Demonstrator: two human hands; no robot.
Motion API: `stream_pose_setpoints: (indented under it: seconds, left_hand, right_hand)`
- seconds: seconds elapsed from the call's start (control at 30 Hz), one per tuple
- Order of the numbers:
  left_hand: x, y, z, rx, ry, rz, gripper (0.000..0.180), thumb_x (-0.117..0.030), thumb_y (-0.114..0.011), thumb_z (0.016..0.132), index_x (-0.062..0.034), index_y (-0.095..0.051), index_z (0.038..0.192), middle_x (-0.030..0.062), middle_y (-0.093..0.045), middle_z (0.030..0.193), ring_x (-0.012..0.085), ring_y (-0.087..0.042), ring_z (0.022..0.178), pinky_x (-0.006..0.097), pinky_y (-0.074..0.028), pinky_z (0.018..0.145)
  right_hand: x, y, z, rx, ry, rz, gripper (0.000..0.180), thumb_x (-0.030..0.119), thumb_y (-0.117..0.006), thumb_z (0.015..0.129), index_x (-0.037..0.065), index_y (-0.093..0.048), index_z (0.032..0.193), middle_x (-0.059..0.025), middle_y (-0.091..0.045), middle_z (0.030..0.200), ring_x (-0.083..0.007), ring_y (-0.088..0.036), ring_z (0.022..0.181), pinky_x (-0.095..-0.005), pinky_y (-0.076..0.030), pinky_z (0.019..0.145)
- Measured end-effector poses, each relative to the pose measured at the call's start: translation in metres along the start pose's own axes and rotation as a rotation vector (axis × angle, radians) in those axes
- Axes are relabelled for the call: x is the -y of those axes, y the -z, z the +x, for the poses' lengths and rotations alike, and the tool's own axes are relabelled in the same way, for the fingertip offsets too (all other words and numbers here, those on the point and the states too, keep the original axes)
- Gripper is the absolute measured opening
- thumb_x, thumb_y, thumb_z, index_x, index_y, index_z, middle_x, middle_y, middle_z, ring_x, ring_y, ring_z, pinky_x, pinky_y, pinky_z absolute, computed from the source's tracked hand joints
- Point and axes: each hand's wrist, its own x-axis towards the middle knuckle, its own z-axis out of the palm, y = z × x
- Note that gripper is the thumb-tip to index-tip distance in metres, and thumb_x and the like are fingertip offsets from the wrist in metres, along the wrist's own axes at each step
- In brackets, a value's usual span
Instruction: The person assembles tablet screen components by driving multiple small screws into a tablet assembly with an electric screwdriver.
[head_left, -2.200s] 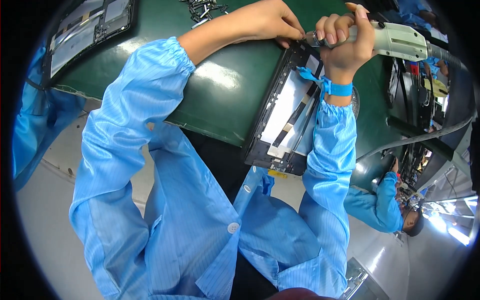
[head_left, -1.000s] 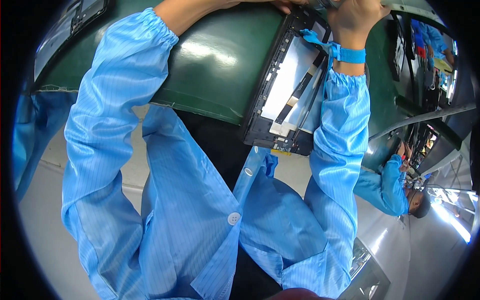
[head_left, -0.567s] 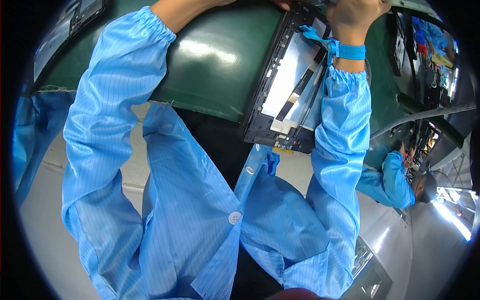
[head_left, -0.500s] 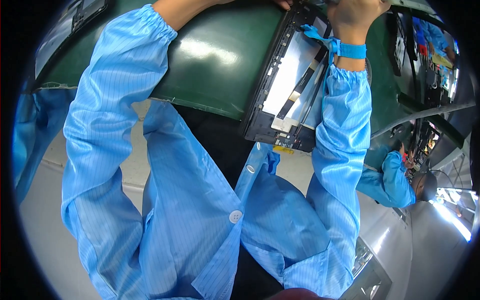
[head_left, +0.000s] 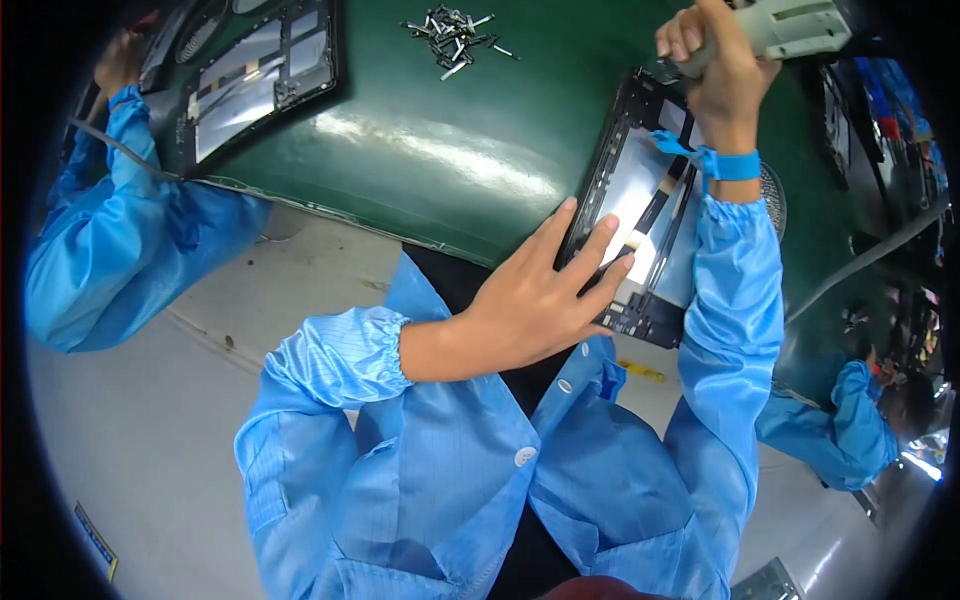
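A flat black-framed electronic panel (head_left: pixel 628 185), with a silver backing plate and a dark ribbon cable, lies slanted at the table's near edge. My left hand (head_left: pixel 530 295) rests on its near left side, fingers spread over the frame and plate. Above the panel's far right end, my right hand (head_left: pixel 728 75) is wrapped round a pale grey-green handheld tool (head_left: pixel 795 28) with slots in its body. The tool's tip is hard to make out. A blue wrist strap (head_left: pixel 738 166) circles my right wrist, its loose end hanging over the panel.
A pile of small black-and-silver parts (head_left: pixel 455 40) lies on the green table (head_left: pixel 430 150). Another similar panel (head_left: pixel 240 90) sits at the left, near a co-worker's blue sleeve (head_left: pixel 90 270). A round mesh object (head_left: pixel 772 200) shows beside my right forearm. More co-workers are at the right.
My left hand has come back from the far side of the table onto the panel. The view has shifted, bringing the parts pile and left-hand panel into sight.
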Motion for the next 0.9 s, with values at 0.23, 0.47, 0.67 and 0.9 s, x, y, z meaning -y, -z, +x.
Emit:
stream_pose_setpoints:
  seconds: [0.23, 0.47, 0.67, 0.9]
  left_hand:
    - [0.074, 0.014, 0.072, -0.110, -0.026, 0.065, 0.070, -0.040, -0.081, 0.083, -0.0007, -0.059, 0.137, 0.0294, -0.051, 0.145, 0.0524, -0.054, 0.129, 0.050, -0.052, 0.105]
    - [0.160, 0.021, 0.221, -0.299, -0.279, 0.084, 0.033, -0.023, -0.072, 0.092, 0.0036, -0.068, 0.111, 0.0262, -0.065, 0.112, 0.0477, -0.062, 0.105, 0.049, -0.053, 0.091]
    - [0.223, -0.008, 0.307, -0.213, -0.209, 0.204, 0.045, -0.028, -0.074, 0.092, 0.0022, -0.066, 0.124, 0.0264, -0.062, 0.125, 0.0453, -0.061, 0.113, 0.047, -0.053, 0.095]
    - [0.243, -0.024, 0.315, -0.283, -0.157, 0.374, 0.043, -0.029, -0.066, 0.098, 0.0007, -0.064, 0.129, 0.0294, -0.057, 0.136, 0.0475, -0.054, 0.128, 0.048, -0.046, 0.108]
  right_hand:
    - [0.024, 0.106, 0.023, 0.060, 0.121, -0.053, 0.024, 0.019, -0.054, 0.100, -0.003, -0.062, 0.098, 0.0007, -0.034, 0.059, -0.0122, -0.040, 0.049, -0.0330, -0.040, 0.053]
    - [0.029, 0.170, -0.009, -0.159, 0.174, 0.024, 0.030, 0.005, -0.054, 0.093, -0.010, -0.062, 0.117, -0.0004, -0.036, 0.058, -0.0142, -0.039, 0.048, -0.0341, -0.038, 0.052]
    - [0.038, 0.225, -0.030, -0.263, 0.174, 0.017, 0.033, 0.011, -0.050, 0.094, -0.009, -0.061, 0.118, 0.0007, -0.035, 0.056, -0.0122, -0.037, 0.046, -0.0335, -0.037, 0.049]
    - [0.020, 0.209, -0.031, -0.132, 0.133, 0.078, 0.029, 0.010, -0.049, 0.097, -0.006, -0.062, 0.116, 0.0006, -0.035, 0.056, -0.0130, -0.038, 0.045, -0.0345, -0.039, 0.048]
